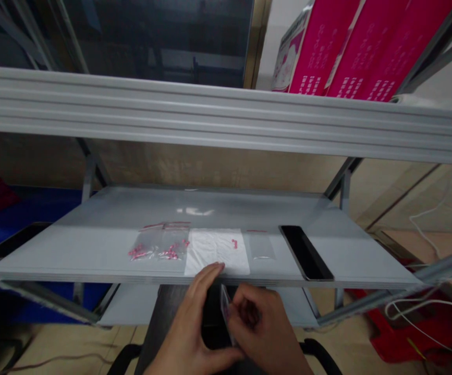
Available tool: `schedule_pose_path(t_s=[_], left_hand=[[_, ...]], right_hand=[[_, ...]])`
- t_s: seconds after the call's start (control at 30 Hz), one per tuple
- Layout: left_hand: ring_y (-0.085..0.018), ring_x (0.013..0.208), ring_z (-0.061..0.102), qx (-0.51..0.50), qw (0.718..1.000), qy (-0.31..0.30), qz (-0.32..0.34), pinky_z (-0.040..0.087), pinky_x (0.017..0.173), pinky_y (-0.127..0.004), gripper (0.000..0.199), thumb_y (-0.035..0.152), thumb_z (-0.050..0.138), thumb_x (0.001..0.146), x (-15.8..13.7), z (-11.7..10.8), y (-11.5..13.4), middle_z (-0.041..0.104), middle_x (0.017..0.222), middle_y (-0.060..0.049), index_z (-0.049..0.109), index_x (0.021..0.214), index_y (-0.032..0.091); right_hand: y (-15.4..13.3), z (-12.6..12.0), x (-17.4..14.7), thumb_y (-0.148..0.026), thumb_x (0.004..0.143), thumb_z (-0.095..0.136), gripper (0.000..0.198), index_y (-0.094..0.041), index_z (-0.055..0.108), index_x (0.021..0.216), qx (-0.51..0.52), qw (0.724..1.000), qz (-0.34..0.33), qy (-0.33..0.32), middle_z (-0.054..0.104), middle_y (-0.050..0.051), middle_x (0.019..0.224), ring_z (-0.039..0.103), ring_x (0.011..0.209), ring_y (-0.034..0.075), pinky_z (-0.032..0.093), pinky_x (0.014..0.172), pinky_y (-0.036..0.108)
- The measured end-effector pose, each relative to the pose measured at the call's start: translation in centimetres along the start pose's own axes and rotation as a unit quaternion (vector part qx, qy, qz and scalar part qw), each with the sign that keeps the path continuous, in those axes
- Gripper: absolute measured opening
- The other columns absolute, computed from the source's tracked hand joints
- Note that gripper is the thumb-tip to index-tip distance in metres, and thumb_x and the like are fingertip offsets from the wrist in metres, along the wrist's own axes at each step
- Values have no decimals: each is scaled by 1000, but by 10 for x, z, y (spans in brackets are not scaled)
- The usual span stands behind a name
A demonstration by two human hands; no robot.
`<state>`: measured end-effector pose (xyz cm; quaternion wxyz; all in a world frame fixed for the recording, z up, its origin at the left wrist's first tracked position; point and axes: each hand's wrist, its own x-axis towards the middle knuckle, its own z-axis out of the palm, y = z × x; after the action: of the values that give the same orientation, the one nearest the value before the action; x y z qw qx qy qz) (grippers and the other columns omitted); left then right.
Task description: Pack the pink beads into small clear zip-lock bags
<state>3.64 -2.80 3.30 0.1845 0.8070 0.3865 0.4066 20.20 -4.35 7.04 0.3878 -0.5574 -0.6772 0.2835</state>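
My right hand is closed in a pinch on a small see-through plastic bag, held upright just in front of the shelf edge. What the bag holds, if anything, cannot be made out. Beside it, my left hand has its fingers stretched out and its thumb reaching below the bag; its fingertips are near a white tissue. A few small pink pieces lie on the tissue. To its left are see-through zip bags with several pink pieces in them. Another flat zip bag lies on the right.
A dark phone rests on the grey shelf. Above runs a metal beam, with pink boxes over it. White cables hang at the right, near a red object on the floor.
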Motion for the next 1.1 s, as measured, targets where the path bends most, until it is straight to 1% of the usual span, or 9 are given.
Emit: schedule_pose_path(t_s=[0.13,0.27,0.33,0.4,0.53,0.67,0.8,0.93,1.1], left_hand=[[-28,113,64,-18,999,25,27,45,105,-53,62,18,75,68,3,7,1,69,114,-4,49,122,30],[-23,101,68,-38,998,41,12,56,89,-38,56,19,78,67,9,5,4,70,108,-2,53,116,30],[-21,96,68,-45,998,42,-6,57,80,-32,55,20,79,69,10,4,3,69,105,-2,53,117,29],[-20,93,67,-42,998,48,-15,56,78,-30,53,21,77,72,10,4,1,68,103,-2,53,118,28],[-22,96,65,-28,998,59,8,55,81,-32,51,25,77,74,10,8,-3,66,106,-5,53,120,26],[-22,96,65,-67,996,64,16,53,83,-31,47,18,74,74,12,12,0,68,105,-3,56,116,28],[-20,95,65,-156,986,37,-46,51,82,-28,44,14,72,69,12,11,2,70,103,-1,60,109,27],[-19,88,64,-280,954,-18,-111,49,79,-27,35,26,71,73,10,7,-9,69,97,-2,65,108,24],[-17,77,58,-455,872,-75,-165,47,69,-26,48,56,74,72,10,15,-18,64,85,-3,66,102,19]], right_hand=[[5,-2,1,-20,71,51,16,-19,47,56,-39,999,11,18,42,-6,45,43,41,9,25,44,20],[8,-8,3,-21,77,53,16,-19,50,61,-47,998,-5,34,48,-4,49,48,45,11,31,45,21],[6,-12,3,-23,80,54,12,-18,55,69,-36,996,-52,68,57,0,62,57,57,15,41,53,24],[4,-13,1,-22,78,58,5,-18,60,77,-36,989,-107,94,63,7,87,63,80,20,50,70,32],[4,-4,-3,-21,69,69,25,-19,69,94,-56,991,-120,23,49,14,137,50,123,31,44,100,47],[5,4,-5,-17,82,57,24,-20,69,103,-49,993,-82,-72,39,10,148,39,136,28,36,111,47],[8,-7,-5,-18,85,55,34,-25,63,118,13,989,-96,-113,35,6,151,35,139,24,33,114,42],[14,-26,-2,-24,92,51,23,-26,64,111,21,986,-95,-137,34,4,152,29,142,23,29,116,42],[18,-27,4,-17,95,46,17,-23,62,91,7,983,-119,-140,43,3,144,31,141,20,32,114,40]])
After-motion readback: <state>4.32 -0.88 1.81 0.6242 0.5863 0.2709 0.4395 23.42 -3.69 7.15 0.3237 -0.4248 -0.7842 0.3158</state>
